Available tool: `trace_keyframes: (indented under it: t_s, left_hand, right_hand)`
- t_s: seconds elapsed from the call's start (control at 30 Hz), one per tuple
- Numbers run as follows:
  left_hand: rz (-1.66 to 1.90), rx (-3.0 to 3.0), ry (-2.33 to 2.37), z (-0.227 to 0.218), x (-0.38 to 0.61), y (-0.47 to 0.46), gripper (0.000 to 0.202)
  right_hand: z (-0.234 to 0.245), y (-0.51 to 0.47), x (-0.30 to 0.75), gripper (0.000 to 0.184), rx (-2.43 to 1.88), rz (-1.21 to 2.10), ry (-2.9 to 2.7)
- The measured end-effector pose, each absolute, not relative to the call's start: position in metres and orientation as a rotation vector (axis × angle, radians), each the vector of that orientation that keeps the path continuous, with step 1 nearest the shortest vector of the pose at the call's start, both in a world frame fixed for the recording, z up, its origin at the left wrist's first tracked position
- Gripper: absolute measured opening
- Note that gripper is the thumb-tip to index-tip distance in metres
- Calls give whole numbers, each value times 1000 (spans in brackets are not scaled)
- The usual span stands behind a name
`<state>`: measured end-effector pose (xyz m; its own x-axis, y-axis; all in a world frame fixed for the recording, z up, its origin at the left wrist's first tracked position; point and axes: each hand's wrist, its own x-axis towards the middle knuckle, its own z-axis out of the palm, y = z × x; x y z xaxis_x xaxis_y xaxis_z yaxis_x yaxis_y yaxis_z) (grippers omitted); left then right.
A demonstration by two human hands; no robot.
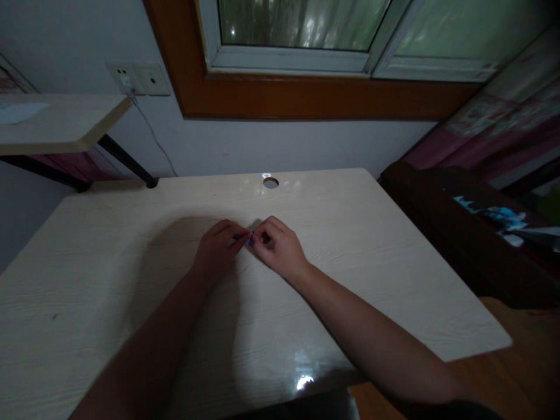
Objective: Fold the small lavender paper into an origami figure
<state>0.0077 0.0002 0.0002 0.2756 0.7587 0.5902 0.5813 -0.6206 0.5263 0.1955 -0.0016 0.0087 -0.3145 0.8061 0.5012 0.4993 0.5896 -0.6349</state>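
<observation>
My left hand (pixel 221 244) and my right hand (pixel 278 244) meet over the middle of the pale wood-grain desk (pixel 350 233). Between their fingertips is a small purple-blue object (pixel 250 239), mostly covered by the fingers and too small to name. Thumb and forefinger of my left hand pinch it from the left. The right hand's thumb and fingers are curled in a pinch on its other side. Both forearms reach in from the bottom of the view.
A round cable hole (pixel 270 183) lies near the desk's back edge. At the left a raised shelf (pixel 61 119) stands on black legs. A white cord (pixel 153 134) hangs from the wall socket (pixel 126 79). Beyond the right edge is a dark brown surface (pixel 437 233) with blue items.
</observation>
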Motion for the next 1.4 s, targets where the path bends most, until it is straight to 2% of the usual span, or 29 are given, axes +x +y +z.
trace_keyframes:
  t_s: [0.97, 1.4]
  left_hand:
    - [1264, 2330, 1285, 3, 12, -1, 5]
    - [1338, 2068, 1339, 6, 8, -1, 2]
  right_hand:
    - [8, -2, 195, 5, -1095, 423, -2038]
    - [10, -1, 196, 8, -1106, 477, -1914]
